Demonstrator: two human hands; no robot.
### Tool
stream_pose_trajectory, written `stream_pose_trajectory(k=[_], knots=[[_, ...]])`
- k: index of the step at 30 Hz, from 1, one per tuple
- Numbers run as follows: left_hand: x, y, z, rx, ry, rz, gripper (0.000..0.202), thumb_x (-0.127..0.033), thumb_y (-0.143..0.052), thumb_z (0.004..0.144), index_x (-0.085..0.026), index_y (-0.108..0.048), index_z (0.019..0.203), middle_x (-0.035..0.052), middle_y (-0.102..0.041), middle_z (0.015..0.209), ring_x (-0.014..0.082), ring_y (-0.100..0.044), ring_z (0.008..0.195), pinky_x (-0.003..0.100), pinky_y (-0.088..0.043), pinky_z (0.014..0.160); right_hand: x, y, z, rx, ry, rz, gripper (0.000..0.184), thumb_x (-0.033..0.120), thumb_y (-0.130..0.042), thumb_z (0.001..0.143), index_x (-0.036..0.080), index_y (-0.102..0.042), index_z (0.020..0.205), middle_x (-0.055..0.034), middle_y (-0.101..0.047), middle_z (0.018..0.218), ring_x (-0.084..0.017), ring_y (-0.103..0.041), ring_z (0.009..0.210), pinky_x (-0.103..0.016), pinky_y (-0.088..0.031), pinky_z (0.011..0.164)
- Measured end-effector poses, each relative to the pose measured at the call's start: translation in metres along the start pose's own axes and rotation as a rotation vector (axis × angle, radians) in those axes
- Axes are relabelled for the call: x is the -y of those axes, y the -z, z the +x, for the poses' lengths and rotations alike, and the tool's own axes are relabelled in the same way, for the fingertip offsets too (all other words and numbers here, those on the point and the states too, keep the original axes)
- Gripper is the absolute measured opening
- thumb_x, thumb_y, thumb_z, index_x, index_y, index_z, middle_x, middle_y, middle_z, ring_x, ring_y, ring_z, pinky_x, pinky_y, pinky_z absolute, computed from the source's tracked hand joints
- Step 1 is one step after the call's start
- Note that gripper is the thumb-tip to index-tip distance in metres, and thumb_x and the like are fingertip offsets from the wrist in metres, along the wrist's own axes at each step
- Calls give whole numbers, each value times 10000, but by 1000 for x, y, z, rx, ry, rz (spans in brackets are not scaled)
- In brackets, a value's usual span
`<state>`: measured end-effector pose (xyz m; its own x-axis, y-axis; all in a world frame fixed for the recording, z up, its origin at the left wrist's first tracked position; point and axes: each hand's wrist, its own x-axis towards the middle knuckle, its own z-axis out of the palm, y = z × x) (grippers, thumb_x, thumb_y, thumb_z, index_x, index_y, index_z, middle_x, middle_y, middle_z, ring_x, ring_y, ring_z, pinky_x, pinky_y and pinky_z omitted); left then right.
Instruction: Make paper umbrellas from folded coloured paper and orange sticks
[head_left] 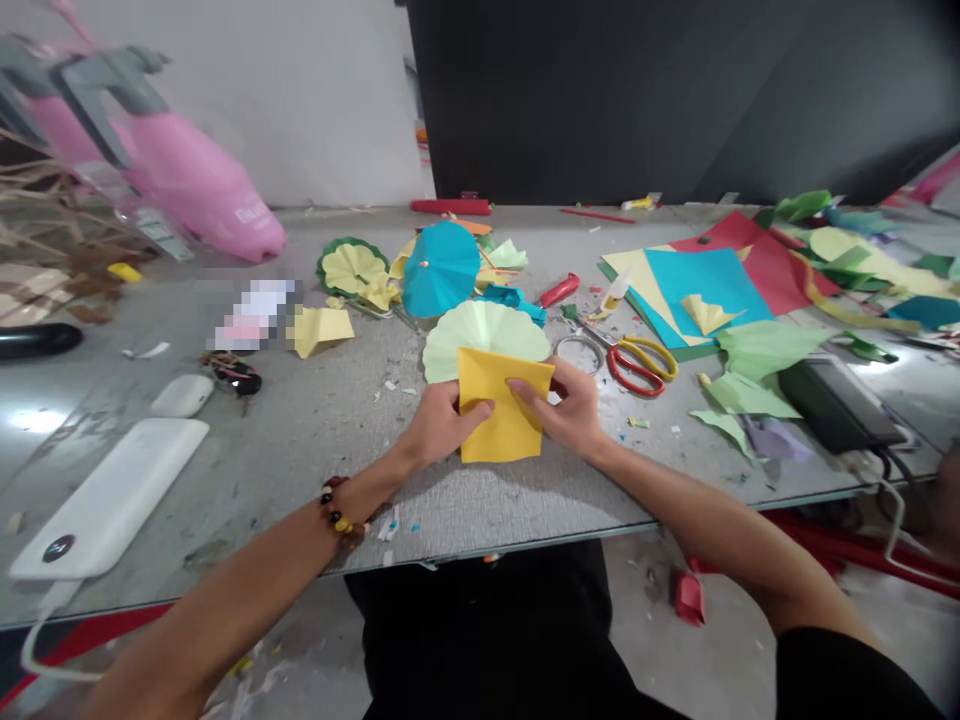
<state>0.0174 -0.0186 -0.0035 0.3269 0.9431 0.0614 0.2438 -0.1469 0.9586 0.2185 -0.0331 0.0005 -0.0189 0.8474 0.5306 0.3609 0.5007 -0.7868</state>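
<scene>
A yellow sheet of paper (501,425), roughly square, is held up between my two hands above the table's front part. My left hand (439,425) grips its left edge, thumb on the front face and fingers behind. On the right edge, my right hand (571,408) pinches it the same way, with the thumb near the upper middle. The fingers behind the sheet are hidden. Just beyond it lies a pale green pleated paper circle (484,330), partly covered by the yellow sheet. Behind that stands a blue paper umbrella shape (442,268).
Scissors (637,365) with red and yellow handles and a tape ring (580,355) lie right of my hands. Coloured paper sheets (694,280) are stacked farther right, near a black adapter (840,400). A white power bank (112,495) and pink spray bottles (195,180) stand left.
</scene>
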Motion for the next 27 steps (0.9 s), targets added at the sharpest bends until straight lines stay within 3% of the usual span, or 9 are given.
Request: stream_pose_trajectory(k=[3,9,15,20,24,27], knots=[[1,1,1,-2,-17,20,223,-343,-647,769,-123,-657,730,46,-693,682,131,-593,555,201,-448,460,0,1,0,-18,70,-51,182,360,-685,892,193,-659,826,3,-595,719,-108,-521,618,-250,-421,539],[-1,0,-1,67,-27,-48,299,-381,-712,778,-123,-725,929,90,-763,887,183,-691,724,243,-559,598,-1,4,3,-43,133,-110,132,314,-687,895,194,-652,852,11,-566,706,-106,-496,608,-251,-407,533],[0,1,-1,64,-82,27,225,-334,-647,781,-122,-698,839,51,-730,782,138,-631,638,203,-495,547,-2,4,1,-59,253,-199,80,271,-677,908,202,-691,947,-8,-623,743,-126,-563,650,-273,-460,574],[-3,1,-1,58,-71,47,215,-340,-647,768,-135,-654,832,39,-700,758,141,-609,634,206,-468,528,-8,1,1,-65,293,-273,122,273,-663,922,205,-716,1009,-41,-680,810,-146,-615,691,-286,-522,603],[-1,0,-2,58,-52,-9,275,-406,-639,865,-141,-650,938,59,-704,837,155,-621,675,231,-483,548,-19,-1,4,-60,441,-319,251,210,-653,925,233,-717,1167,-37,-674,846,-140,-625,691,-278,-546,606],[1,-1,-3,82,-24,-40,366,-513,-603,927,-152,-627,869,48,-657,757,145,-580,625,239,-438,507,-23,2,2,-39,491,-347,387,157,-642,923,284,-679,1287,-16,-617,815,-119,-583,641,-252,-524,558]])
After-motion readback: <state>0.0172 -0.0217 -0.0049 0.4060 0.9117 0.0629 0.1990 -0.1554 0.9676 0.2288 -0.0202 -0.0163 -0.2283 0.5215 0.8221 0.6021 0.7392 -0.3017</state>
